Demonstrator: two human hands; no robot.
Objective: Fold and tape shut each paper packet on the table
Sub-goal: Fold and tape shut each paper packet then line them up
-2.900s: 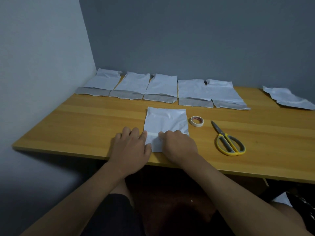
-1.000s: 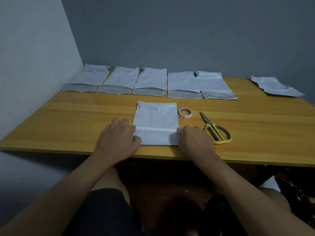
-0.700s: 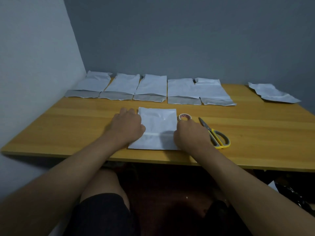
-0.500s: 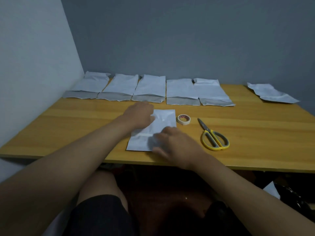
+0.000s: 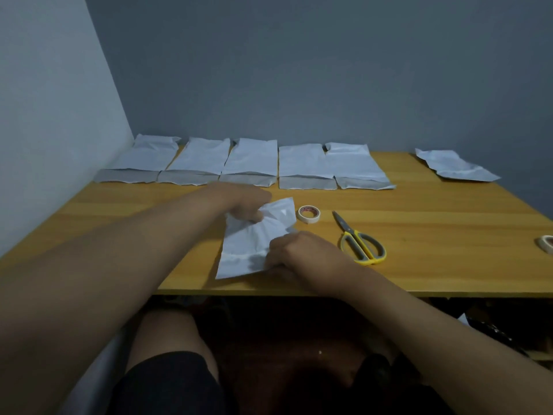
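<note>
Packet [image 5: 254, 241]: white, crumpled, near the table's [image 5: 434, 235] front edge, between your hands.
Left hand [image 5: 242, 202]: you pinch its far corner.
Right hand [image 5: 296, 254]: your curled fingers grip its near right edge.
Beside: tape roll [image 5: 308, 214], scissors [image 5: 360, 244] to the right.

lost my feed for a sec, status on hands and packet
Left hand grips packet at far end, right hand grips near edge. Packet crumpled, partly lifted. Tape roll and scissors untouched beside it, nothing blocking.
</note>
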